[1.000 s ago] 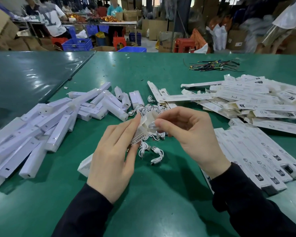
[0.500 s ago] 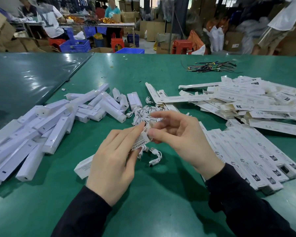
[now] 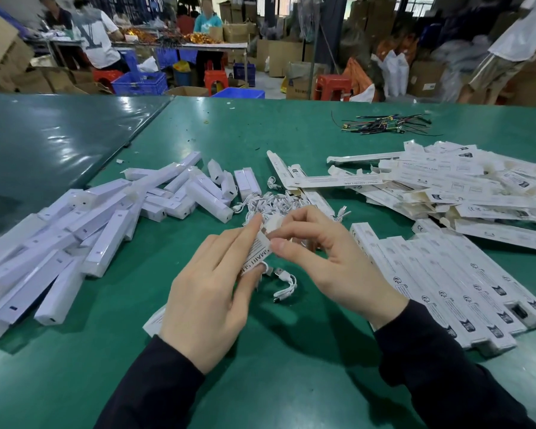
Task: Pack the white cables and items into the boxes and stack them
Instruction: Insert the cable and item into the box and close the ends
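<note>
At the middle of the green desk (image 3: 291,382), a long white printed cardboard box (image 3: 256,253) is held steady in the left hand (image 3: 208,301); its end flap is pinched by the right hand (image 3: 331,261), seemingly for closing, beside loose coiled white cables (image 3: 270,205)

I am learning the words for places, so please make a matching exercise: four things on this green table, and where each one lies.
Things:
1. white bars
2. dark wires
3. row of closed boxes
4. box being closed

Places:
A. far side, right of middle
B. between both hands
C. left side
D. near right side

Pairs: 1-C, 2-A, 3-D, 4-B
</note>
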The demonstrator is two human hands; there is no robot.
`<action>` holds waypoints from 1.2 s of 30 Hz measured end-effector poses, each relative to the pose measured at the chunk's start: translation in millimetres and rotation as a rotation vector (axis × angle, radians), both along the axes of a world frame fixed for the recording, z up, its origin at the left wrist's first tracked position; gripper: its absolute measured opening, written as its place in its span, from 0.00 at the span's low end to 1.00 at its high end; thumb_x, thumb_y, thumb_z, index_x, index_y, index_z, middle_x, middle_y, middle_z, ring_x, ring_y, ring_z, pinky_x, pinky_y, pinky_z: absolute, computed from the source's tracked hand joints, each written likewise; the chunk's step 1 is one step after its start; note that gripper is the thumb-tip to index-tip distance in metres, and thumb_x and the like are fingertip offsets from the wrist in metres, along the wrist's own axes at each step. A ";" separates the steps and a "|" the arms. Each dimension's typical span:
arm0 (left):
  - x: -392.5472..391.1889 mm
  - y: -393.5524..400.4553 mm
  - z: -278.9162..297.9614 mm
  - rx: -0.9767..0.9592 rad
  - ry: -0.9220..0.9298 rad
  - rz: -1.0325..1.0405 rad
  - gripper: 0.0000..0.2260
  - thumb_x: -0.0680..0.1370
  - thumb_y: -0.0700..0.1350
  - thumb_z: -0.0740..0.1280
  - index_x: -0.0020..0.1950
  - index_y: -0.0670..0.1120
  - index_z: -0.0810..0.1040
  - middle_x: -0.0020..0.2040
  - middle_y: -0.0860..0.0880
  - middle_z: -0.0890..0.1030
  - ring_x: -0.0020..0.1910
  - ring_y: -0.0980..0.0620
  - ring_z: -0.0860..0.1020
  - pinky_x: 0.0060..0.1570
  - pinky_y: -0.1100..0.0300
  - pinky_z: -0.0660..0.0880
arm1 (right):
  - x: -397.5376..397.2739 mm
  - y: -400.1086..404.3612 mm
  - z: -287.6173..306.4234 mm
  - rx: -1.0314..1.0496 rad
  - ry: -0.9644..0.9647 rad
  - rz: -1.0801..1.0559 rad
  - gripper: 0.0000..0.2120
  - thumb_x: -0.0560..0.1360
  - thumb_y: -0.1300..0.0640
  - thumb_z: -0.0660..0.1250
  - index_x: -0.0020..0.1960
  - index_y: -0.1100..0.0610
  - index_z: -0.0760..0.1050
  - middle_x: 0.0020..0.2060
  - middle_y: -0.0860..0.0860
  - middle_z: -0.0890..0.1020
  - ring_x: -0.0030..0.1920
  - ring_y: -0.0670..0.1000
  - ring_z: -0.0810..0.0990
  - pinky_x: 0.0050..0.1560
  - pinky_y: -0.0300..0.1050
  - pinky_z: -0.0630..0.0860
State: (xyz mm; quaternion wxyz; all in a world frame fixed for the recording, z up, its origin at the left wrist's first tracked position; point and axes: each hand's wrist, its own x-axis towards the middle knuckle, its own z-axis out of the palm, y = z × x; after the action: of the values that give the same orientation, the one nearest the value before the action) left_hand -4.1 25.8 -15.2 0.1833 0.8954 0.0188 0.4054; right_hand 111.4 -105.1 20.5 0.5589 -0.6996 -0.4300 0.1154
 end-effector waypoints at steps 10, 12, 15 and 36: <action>0.4 -12.3 11.2 -0.616 -0.104 -0.209 0.21 0.74 0.43 0.71 0.67 0.51 0.75 0.58 0.56 0.82 0.57 0.56 0.80 0.54 0.66 0.75 | 4.2 -5.5 4.3 0.258 0.059 -0.024 0.04 0.70 0.58 0.71 0.44 0.52 0.80 0.38 0.48 0.80 0.40 0.48 0.76 0.44 0.48 0.71; -0.3 -13.4 14.7 -0.828 -0.112 -0.289 0.21 0.73 0.40 0.71 0.65 0.49 0.76 0.58 0.54 0.83 0.58 0.54 0.81 0.53 0.67 0.76 | 4.0 -6.4 5.3 0.285 0.001 -0.041 0.04 0.70 0.57 0.73 0.44 0.52 0.81 0.41 0.46 0.81 0.41 0.48 0.77 0.44 0.46 0.71; -1.0 -16.1 17.5 -1.057 -0.065 -0.400 0.19 0.73 0.40 0.71 0.64 0.46 0.76 0.52 0.45 0.85 0.49 0.50 0.83 0.46 0.60 0.80 | -2.7 -2.0 2.8 0.211 -0.098 -0.052 0.05 0.70 0.52 0.73 0.46 0.49 0.83 0.47 0.50 0.79 0.47 0.50 0.78 0.47 0.41 0.70; 3.5 -22.5 9.6 -1.302 0.119 -0.368 0.16 0.71 0.41 0.75 0.56 0.43 0.75 0.36 0.45 0.80 0.27 0.50 0.75 0.26 0.62 0.74 | -3.6 6.3 -7.6 0.142 0.486 -0.046 0.08 0.75 0.67 0.68 0.50 0.58 0.83 0.36 0.52 0.85 0.34 0.47 0.82 0.37 0.39 0.79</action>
State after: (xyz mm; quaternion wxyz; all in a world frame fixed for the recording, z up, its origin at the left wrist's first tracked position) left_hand -0.6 3.3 -5.5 0.7497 0.6118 0.1166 0.2239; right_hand 107.8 -98.7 12.9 0.6960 -0.6200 -0.2740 0.2369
